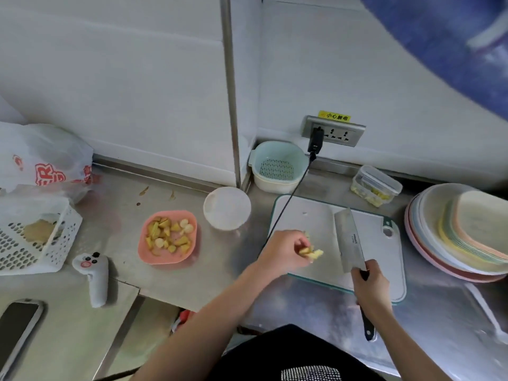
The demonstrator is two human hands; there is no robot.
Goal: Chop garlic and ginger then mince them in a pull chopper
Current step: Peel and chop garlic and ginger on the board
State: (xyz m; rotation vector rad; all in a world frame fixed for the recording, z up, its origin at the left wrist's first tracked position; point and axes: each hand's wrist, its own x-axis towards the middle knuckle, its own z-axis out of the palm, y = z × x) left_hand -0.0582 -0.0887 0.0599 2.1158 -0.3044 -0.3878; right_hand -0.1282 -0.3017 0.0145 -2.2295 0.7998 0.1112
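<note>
**Gathering chopped pieces off the board, cleaver parked**

Steel worktop [176, 273] is carrying everything. Cutting board [382, 259] is sitting as the landmark, square in front of the person for chopping. Pull chopper bowl [227, 208] is waiting just left of the board, within reach for loading. Pink dish [168, 237], further left of the board, is holding chopped ginger and garlic. Cleaver [349, 240] is lying over the board, right hand [369, 288] wrapping its handle, blade kept aside. Left hand [284, 250] is pinching ginger pieces [313, 253] over the board's left part, likely for transfer.

Steel counter [170, 273] bears cutting board [384, 259], pink dish [189, 244], basket [41, 259], phone [16, 328].
</note>
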